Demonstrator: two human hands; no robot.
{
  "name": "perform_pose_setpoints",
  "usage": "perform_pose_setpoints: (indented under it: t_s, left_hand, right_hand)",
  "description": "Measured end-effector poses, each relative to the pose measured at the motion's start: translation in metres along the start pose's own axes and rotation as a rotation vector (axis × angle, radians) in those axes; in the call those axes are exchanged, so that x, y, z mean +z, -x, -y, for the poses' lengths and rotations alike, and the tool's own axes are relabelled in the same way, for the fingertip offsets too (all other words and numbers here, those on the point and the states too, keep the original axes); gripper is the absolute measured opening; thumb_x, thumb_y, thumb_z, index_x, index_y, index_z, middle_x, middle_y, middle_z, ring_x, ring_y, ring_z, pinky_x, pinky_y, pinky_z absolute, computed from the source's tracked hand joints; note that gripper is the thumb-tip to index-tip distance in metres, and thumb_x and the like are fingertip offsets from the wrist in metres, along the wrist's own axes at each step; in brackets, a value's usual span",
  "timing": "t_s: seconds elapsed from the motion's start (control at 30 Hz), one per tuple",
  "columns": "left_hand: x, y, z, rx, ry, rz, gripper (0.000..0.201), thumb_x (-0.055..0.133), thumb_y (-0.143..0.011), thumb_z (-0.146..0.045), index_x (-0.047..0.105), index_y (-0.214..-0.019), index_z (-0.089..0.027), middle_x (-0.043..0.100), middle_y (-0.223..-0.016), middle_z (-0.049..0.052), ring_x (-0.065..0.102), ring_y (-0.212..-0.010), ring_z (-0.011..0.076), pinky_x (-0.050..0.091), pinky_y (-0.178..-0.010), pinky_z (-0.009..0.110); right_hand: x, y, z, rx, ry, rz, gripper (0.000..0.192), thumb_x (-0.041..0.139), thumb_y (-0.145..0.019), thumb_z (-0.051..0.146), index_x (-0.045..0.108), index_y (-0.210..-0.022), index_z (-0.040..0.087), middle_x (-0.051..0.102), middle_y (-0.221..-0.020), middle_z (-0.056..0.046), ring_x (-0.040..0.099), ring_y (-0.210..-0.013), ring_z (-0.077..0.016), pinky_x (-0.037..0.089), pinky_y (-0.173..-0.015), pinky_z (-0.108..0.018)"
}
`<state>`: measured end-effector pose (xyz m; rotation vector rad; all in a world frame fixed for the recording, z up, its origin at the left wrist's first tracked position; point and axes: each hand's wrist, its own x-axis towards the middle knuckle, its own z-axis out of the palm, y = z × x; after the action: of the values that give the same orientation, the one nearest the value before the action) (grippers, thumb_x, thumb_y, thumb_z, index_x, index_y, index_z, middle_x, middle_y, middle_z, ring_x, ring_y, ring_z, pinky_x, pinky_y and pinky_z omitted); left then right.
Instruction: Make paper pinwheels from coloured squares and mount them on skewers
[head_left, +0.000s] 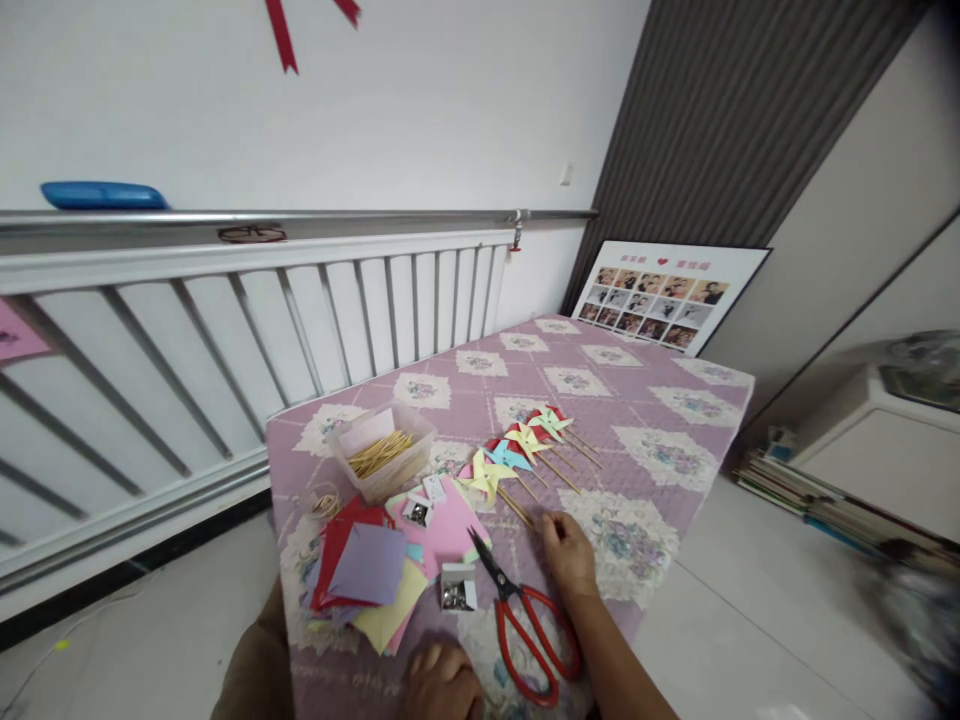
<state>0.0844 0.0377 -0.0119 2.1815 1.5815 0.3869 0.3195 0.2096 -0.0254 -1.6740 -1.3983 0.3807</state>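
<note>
On the left of the purple quilted cloth (660, 400) lies a loose stack of coloured paper squares (367, 575), with a clear plastic tub of wooden sticks (381, 452) behind it. The left hand (442, 682) rests near the front edge, fingers curled, holding nothing visible. Red-handled scissors (525, 625) lie between the hands. The right hand (568, 552), fingers narrow, touches the stick of a yellow paper pinwheel (487, 476), closing a row of finished ones; placing it seems the step, needing a light release.
</note>
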Motion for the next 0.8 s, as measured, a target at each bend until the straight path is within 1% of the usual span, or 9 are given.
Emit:
perform_pose_setpoints:
  t_s: [0.07,0.2,0.33,0.43,0.5,0.53,0.63,0.73,0.8]
  left_hand:
    - [0.007,0.002,-0.003,-0.052,0.065,0.02,0.016,0.057,-0.076,-0.017,0.069,-0.082,-0.025,0.069,-0.095,0.004,0.058,-0.093,0.0215,0.042,-0.082,0.038]
    - [0.003,0.01,-0.002,-0.038,0.151,-0.066,0.012,0.054,-0.081,-0.018,0.065,-0.083,-0.023,0.065,-0.096,0.002,0.053,-0.096,0.0195,0.037,-0.086,0.037]
    - [-0.004,0.015,-0.002,0.008,0.163,-0.093,0.01,0.054,-0.082,-0.021,0.063,-0.084,-0.022,0.063,-0.096,0.002,0.051,-0.096,0.0198,0.036,-0.087,0.036]
    - [-0.007,0.015,0.0,0.012,0.157,-0.093,0.012,0.052,-0.083,-0.023,0.064,-0.083,-0.022,0.064,-0.096,0.004,0.052,-0.096,0.021,0.037,-0.087,0.037]
    - [-0.007,0.014,0.001,0.013,0.157,-0.095,0.014,0.051,-0.083,-0.022,0.065,-0.086,-0.021,0.065,-0.097,0.006,0.052,-0.097,0.022,0.039,-0.089,0.038]
    - [-0.007,0.015,0.002,0.015,0.159,-0.097,0.015,0.051,-0.083,-0.021,0.065,-0.089,-0.021,0.065,-0.098,0.007,0.053,-0.096,0.0224,0.039,-0.089,0.039]
    - [-0.008,0.021,0.007,0.063,0.189,-0.101,0.017,0.052,-0.079,-0.016,0.066,-0.089,-0.019,0.067,-0.094,0.009,0.056,-0.092,0.0223,0.042,-0.089,0.039]
    - [-0.019,0.036,0.015,0.09,0.291,-0.132,0.015,0.052,-0.077,-0.012,0.064,-0.077,-0.02,0.066,-0.086,0.006,0.058,-0.087,0.0195,0.045,-0.081,0.034]
    - [-0.036,0.048,0.026,0.056,0.38,-0.198,0.018,0.05,-0.077,-0.01,0.063,-0.08,-0.021,0.065,-0.087,0.005,0.058,-0.087,0.0174,0.046,-0.078,0.03]
  right_hand:
    - [-0.002,0.004,0.003,0.078,-0.064,-0.051,0.039,0.045,-0.077,0.051,0.064,-0.076,0.016,0.068,-0.071,-0.007,0.062,-0.068,-0.0228,0.048,-0.066,-0.034]
    - [-0.009,0.026,0.02,0.189,-0.178,-0.099,0.041,0.046,-0.076,0.052,0.063,-0.082,0.014,0.067,-0.071,-0.006,0.061,-0.067,-0.0223,0.049,-0.065,-0.034]
    - [-0.014,0.073,0.057,0.17,-0.24,-0.095,0.038,0.054,-0.076,0.049,0.063,-0.092,0.016,0.069,-0.091,-0.008,0.061,-0.089,-0.025,0.047,-0.082,-0.037]
    - [-0.008,0.122,0.089,0.134,-0.281,-0.011,0.033,0.055,-0.079,0.049,0.064,-0.089,0.018,0.069,-0.085,-0.005,0.063,-0.083,-0.0232,0.05,-0.078,-0.034]
    - [0.0,0.154,0.102,0.1,-0.32,0.119,0.031,0.057,-0.079,0.048,0.065,-0.084,0.019,0.069,-0.079,-0.005,0.063,-0.077,-0.0231,0.051,-0.074,-0.034]
    - [0.004,0.168,0.105,0.093,-0.321,0.174,0.031,0.056,-0.081,0.048,0.065,-0.084,0.019,0.07,-0.078,-0.005,0.064,-0.076,-0.0233,0.052,-0.072,-0.034]
    - [0.014,0.195,0.103,0.051,-0.263,0.225,0.033,0.054,-0.082,0.051,0.065,-0.082,0.02,0.072,-0.079,-0.008,0.066,-0.075,-0.0251,0.054,-0.071,-0.035]
    - [0.019,0.201,0.095,-0.016,-0.188,0.239,0.032,0.052,-0.085,0.049,0.065,-0.085,0.02,0.073,-0.083,-0.009,0.068,-0.079,-0.0258,0.056,-0.073,-0.036]
    - [0.022,0.2,0.093,-0.068,-0.151,0.256,0.03,0.049,-0.087,0.046,0.065,-0.086,0.02,0.073,-0.084,-0.01,0.068,-0.08,-0.0255,0.056,-0.073,-0.036]
